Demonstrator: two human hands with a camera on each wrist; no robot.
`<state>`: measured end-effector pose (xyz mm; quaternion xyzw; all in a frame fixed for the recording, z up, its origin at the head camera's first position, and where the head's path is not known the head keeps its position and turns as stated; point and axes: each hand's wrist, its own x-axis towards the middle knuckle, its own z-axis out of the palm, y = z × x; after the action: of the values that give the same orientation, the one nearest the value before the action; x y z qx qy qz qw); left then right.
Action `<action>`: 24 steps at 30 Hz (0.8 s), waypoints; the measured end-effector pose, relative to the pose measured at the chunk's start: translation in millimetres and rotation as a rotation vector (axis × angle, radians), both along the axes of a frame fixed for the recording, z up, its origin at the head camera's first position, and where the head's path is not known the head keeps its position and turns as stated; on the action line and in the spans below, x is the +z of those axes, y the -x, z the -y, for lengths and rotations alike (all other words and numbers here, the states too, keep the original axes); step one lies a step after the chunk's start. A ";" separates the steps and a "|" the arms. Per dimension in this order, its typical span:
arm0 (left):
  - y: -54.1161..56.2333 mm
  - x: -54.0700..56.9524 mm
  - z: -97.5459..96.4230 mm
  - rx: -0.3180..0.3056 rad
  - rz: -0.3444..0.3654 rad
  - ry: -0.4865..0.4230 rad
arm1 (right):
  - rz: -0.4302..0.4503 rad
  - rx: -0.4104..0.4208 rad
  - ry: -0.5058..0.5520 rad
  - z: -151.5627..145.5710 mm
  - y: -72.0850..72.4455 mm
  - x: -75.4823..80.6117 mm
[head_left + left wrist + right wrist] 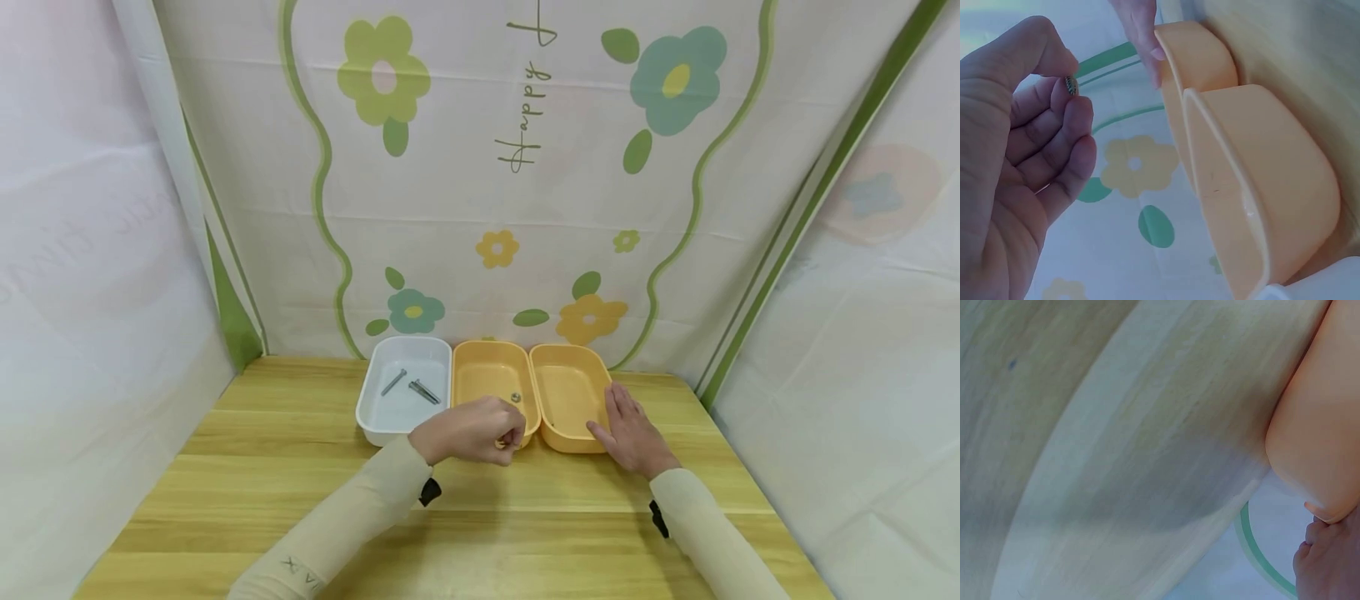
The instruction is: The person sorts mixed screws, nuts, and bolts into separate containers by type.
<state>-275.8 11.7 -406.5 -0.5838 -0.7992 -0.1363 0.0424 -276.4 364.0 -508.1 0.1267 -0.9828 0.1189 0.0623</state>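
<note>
My left hand (480,429) is over the front of the middle yellow tray (491,350). In the left wrist view its thumb and index finger pinch a small ribbed metal piece (1072,85), while the other fingers curl in loosely. A small metal nut (515,397) lies inside the middle tray. My right hand (633,429) rests against the right side of the right yellow tray (570,392), fingers extended along the wall and thumb over the front rim. In the right wrist view, part of that hand (1329,556) shows by the tray's wall.
A white tray (382,400) stands left of the two yellow ones, with several bolts (425,392) in it. All three trays line up side by side on the wooden table (480,533). A flowered cloth (450,192) hangs close behind them.
</note>
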 end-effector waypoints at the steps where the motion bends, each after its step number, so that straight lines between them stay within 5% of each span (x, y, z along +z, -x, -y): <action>1: 1.1 1.7 -2.0 0.003 -0.017 -0.008 | 0.000 0.000 -0.002 -0.3 0.0 0.2; 18: 29.9 9.3 -36.6 0.030 -0.172 -0.100 | -0.021 0.014 0.018 0.5 -1.1 -1.2; 24: 39.8 1.4 -50.0 0.067 -0.178 -0.128 | -0.008 0.003 -0.005 -0.3 -0.4 -0.5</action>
<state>-315.6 61.7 -405.1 -0.5626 -0.8010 -0.1334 0.1550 -276.1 364.3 -508.7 0.1290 -0.9826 0.1162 0.0656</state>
